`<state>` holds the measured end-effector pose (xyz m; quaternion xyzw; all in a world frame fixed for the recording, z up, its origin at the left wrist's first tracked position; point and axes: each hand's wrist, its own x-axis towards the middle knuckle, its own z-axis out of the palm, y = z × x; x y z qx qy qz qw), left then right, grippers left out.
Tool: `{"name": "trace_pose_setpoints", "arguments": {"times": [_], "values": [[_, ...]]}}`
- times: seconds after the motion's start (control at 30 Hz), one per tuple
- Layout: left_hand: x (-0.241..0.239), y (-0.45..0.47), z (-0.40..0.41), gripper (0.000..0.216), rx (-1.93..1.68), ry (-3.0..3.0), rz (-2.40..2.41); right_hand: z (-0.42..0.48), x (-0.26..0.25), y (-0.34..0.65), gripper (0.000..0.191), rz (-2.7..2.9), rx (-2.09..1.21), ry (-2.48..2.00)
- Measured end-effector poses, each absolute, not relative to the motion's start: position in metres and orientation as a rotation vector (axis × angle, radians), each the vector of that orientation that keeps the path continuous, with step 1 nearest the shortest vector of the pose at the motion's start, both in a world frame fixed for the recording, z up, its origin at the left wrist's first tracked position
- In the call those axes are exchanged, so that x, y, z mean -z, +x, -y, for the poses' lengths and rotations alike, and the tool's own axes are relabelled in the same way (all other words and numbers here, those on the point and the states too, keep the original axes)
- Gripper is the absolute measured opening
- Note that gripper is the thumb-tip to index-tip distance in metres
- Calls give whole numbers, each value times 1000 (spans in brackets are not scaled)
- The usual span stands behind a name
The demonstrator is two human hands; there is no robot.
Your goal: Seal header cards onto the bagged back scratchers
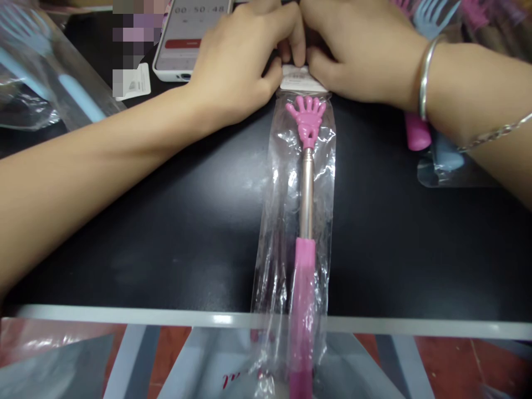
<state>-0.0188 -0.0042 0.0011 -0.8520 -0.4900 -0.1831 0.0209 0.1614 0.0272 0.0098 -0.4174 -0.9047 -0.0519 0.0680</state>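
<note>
The black bench carries the clear plastic sleeve, which lies lengthwise with its lower end running out past the bench's front edge. The film looks thin, limp and probably slippery, apt to wrinkle under a pinch. Inside is the pink back scratcher, likely light and stiff along its metal shaft; the thick handle seems the surest place to take hold through the film, the splayed claw head the more delicate end. The left hand and right hand meet at the sleeve's top, fingers bent, thumbs at either side of the white card; some fingertips are hidden, so I cannot tell whether either hand is clamped on the card or merely touching it
</note>
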Motion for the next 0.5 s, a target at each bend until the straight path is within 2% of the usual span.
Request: {"name": "trace_pose_setpoints", "arguments": {"times": [0.5], "values": [[-4, -21, 6, 58, 578, -2695, 1468, -33, -10, 164, 67, 2768, 147, -1170]]}}
